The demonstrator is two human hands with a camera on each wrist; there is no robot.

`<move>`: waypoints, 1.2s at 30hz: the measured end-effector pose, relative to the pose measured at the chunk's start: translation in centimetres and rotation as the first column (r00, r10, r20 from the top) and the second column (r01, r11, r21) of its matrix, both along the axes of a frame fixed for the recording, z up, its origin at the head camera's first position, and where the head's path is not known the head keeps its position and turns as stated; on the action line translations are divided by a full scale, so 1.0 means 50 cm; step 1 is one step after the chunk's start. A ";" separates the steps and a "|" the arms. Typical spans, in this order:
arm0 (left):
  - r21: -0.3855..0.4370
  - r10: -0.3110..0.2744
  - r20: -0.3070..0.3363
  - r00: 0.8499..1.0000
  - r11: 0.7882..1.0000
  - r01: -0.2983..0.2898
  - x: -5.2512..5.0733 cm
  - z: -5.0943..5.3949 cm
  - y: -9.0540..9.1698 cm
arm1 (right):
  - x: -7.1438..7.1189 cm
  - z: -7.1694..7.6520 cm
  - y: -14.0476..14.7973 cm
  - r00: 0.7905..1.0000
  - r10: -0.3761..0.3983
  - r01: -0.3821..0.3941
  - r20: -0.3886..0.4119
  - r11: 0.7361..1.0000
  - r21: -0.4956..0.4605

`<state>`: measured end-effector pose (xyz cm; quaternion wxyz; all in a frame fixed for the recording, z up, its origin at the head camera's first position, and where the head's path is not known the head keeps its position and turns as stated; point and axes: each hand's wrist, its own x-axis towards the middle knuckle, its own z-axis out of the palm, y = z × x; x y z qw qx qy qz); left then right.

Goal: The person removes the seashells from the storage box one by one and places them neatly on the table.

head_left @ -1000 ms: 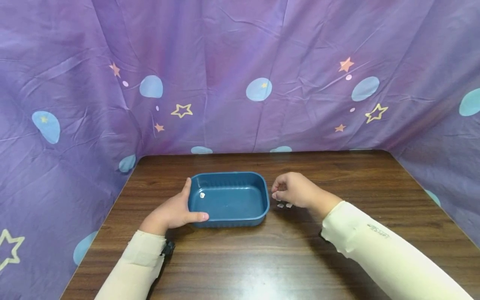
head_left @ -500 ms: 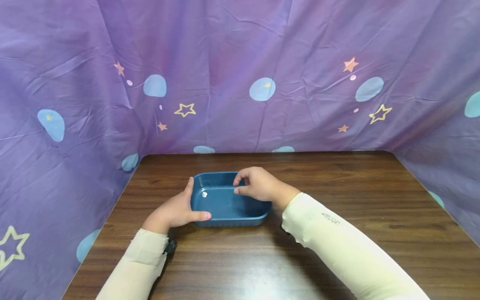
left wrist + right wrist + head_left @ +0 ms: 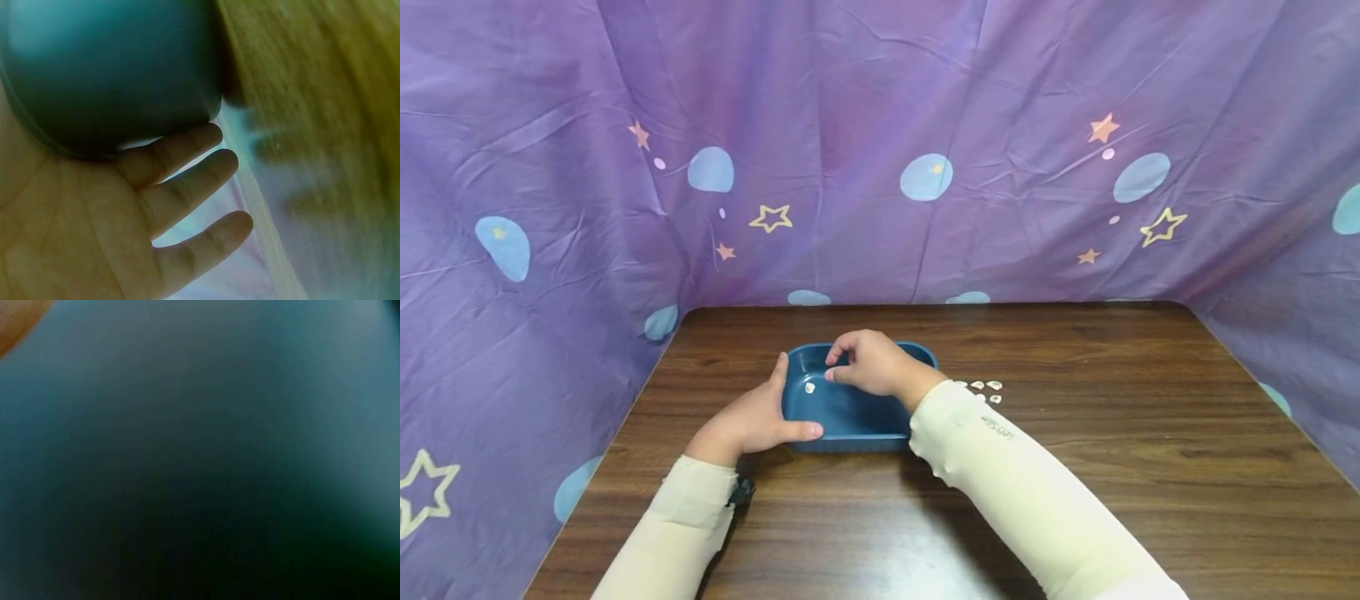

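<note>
A blue rectangular plastic tub stands on the table. My left hand grips its left end, thumb along the near rim and index finger at the far left corner. In the left wrist view, the other fingers extend beside the tub's wall. Inside, near the left end, lies a small whitish piece, maybe a shell. Above the tub floor, my right hand has its thumb and bent index finger near each other; whether anything is between the tips is not visible. The right wrist view is dark blue blur.
Several similar small pale pieces lie on the brown wooden table right of the tub, some partly behind the right sleeve. A purple star-patterned cloth hangs behind and at both sides.
My right hand has moved left from beside the loose pieces, over the tub's right rim, to above its middle. The left hand keeps its place on the tub.
</note>
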<state>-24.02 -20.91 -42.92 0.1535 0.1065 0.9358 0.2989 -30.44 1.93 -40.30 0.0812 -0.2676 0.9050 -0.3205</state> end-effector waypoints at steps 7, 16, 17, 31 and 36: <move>-0.006 -0.014 0.000 1.000 1.000 0.014 -0.003 -0.003 -0.003 | -0.002 -0.015 -0.034 0.999 -0.018 0.018 0.038 1.000 0.010; -0.004 -0.031 0.004 1.000 1.000 0.031 -0.008 -0.007 -0.007 | -0.001 -0.039 -0.068 0.998 0.024 -0.028 0.062 0.997 0.066; -0.006 -0.031 0.006 1.000 1.000 0.031 -0.008 -0.007 -0.007 | -0.002 -0.041 -0.071 0.998 0.030 -0.035 0.061 0.996 0.080; 0.006 -0.040 0.011 0.999 0.999 0.040 -0.005 -0.005 -0.006 | -0.001 -0.062 -0.076 0.981 0.036 -0.085 0.191 0.964 0.253; 0.005 -0.033 0.000 0.999 0.999 0.033 -0.005 -0.004 -0.004 | -0.002 -0.066 -0.078 0.985 0.043 -0.093 0.169 0.949 0.302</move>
